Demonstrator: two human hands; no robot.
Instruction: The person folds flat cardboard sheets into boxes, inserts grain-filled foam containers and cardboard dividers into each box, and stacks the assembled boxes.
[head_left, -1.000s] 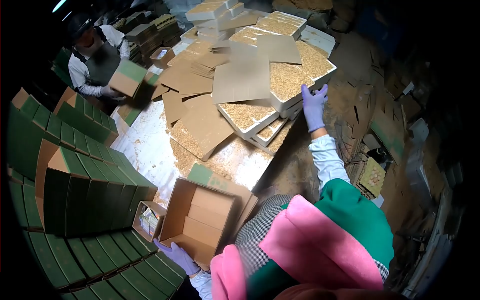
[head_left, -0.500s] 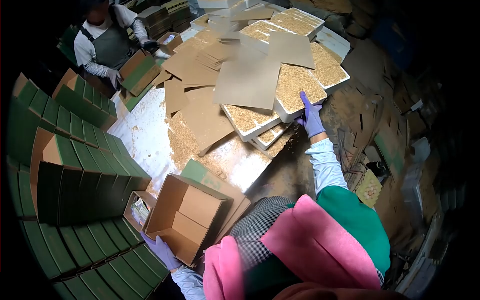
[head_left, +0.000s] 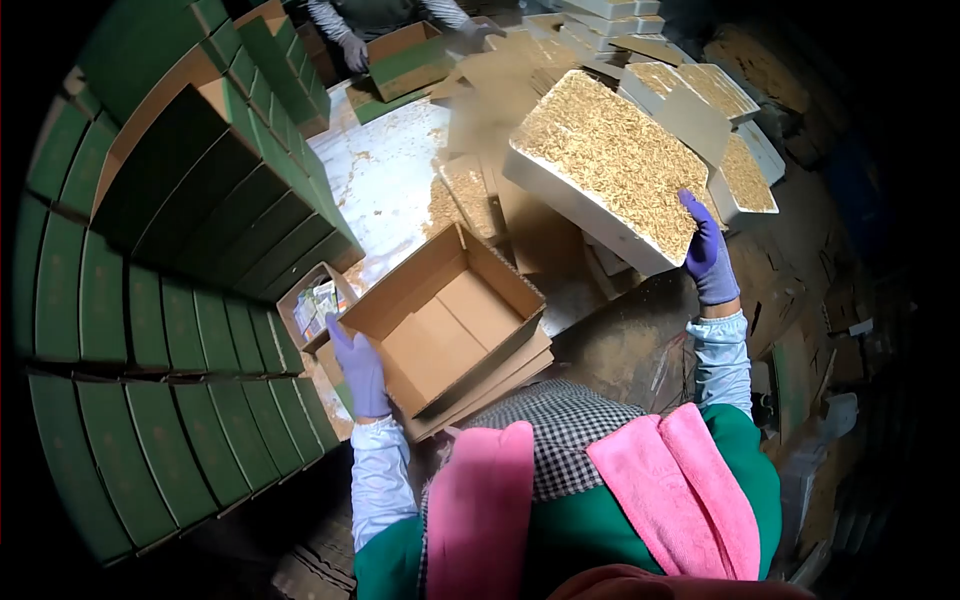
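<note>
My right hand (head_left: 711, 255), in a purple glove, grips the near right corner of a white foam tray (head_left: 590, 215) filled with golden shavings. The tray is raised and tilted above the stack. My left hand (head_left: 362, 372), also gloved, is at the left side of an open cardboard box (head_left: 440, 315); its thumb side rests by the box wall and the fingers are partly hidden. The box is empty inside and sits on flattened cardboard sheets (head_left: 510, 378). A small carton (head_left: 318, 300) with printed packets stands just left of the box.
Green boxes (head_left: 150, 310) are stacked high along the left. Across the white table (head_left: 385, 180), a co-worker's gloved hands (head_left: 355, 52) are at a green and brown box (head_left: 408, 62). More shavings-filled trays (head_left: 745, 175) and loose cardboard lie at the back right.
My right hand has lifted the tray off the stack and brought it nearer the box. The view has shifted left. My left hand stays beside the box.
</note>
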